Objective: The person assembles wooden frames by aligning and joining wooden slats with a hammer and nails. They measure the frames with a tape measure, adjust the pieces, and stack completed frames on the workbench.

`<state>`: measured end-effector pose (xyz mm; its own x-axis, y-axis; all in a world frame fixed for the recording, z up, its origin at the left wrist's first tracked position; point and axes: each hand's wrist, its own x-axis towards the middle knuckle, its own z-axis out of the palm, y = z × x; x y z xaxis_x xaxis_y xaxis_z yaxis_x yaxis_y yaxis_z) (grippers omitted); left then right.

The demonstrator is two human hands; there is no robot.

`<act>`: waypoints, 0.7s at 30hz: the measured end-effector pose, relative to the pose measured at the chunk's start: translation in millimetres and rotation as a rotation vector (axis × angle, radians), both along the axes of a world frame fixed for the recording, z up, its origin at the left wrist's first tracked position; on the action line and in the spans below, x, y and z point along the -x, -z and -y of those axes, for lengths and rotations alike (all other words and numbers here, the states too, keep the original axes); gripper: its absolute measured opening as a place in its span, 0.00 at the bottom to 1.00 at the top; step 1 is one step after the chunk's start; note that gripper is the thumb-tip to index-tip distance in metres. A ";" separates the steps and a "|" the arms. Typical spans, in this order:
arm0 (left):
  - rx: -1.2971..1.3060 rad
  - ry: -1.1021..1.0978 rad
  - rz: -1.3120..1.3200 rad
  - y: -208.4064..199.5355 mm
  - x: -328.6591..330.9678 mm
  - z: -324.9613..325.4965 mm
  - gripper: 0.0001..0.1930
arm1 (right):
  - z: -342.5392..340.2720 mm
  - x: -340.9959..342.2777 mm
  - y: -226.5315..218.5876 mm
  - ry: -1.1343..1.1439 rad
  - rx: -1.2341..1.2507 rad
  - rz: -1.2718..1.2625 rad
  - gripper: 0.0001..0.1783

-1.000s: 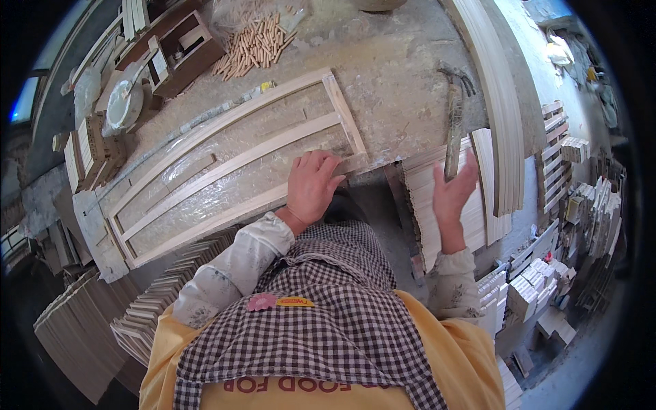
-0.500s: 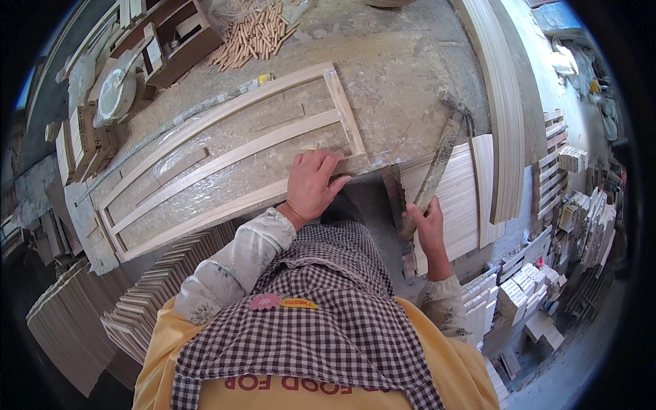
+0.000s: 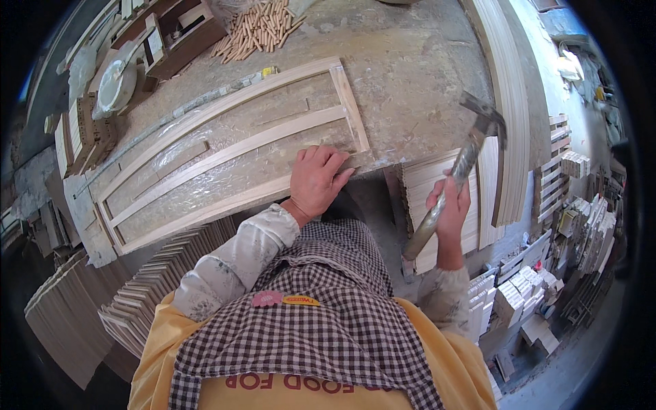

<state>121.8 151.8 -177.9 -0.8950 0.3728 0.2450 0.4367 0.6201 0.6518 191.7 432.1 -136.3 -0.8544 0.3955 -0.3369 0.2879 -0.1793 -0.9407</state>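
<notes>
A long, slightly curved wooden frame (image 3: 273,132) with three lengthwise rails and short end pieces lies on the workbench. My left hand (image 3: 318,179) is closed over its near rail, close to the right end, fingers curled on top. The joint under those fingers is partly hidden. To the right, my right hand (image 3: 451,212) is wrapped around the handle of a claw hammer (image 3: 467,161). The hammer is raised beside the bench, head pointing away from me and apart from the frame.
A heap of wooden dowels (image 3: 256,31) lies at the far side, beside a brown wooden box (image 3: 184,44). A white bucket (image 3: 115,89) stands at the far left. Stacked boards (image 3: 430,184) sit right of me; long strips (image 3: 512,123) run along the bench's right side.
My right hand has lifted the hammer off the bench edge and shifted slightly right, tilting its head. My left hand stays on the frame.
</notes>
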 end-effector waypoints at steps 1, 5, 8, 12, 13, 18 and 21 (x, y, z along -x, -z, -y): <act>0.002 0.000 -0.002 0.3 -0.7 0.4 0.16 | 11.0 -7.3 -4.8 -0.010 -0.061 -0.063 0.11; -0.001 0.010 -0.028 2.8 0.6 0.2 0.16 | 42.7 -1.9 -32.5 -0.091 -0.027 -0.095 0.14; 0.004 0.018 -0.042 1.8 1.0 -0.5 0.16 | 46.4 -3.1 -51.3 -0.332 -0.322 0.107 0.17; 0.018 0.011 -0.042 1.3 0.8 -1.4 0.16 | 58.8 -8.9 -82.1 -0.465 -0.720 -0.063 0.22; 0.020 0.011 -0.038 1.6 0.8 -1.4 0.16 | 63.2 -12.7 -90.5 -0.463 -0.774 -0.146 0.22; 0.027 0.018 -0.011 -0.6 0.5 -2.9 0.15 | 60.6 -34.6 -36.2 -0.669 -1.067 -0.070 0.25; 0.032 0.014 -0.009 2.8 -0.4 -3.8 0.15 | 65.9 -18.2 -47.3 -0.649 -0.798 0.294 0.23</act>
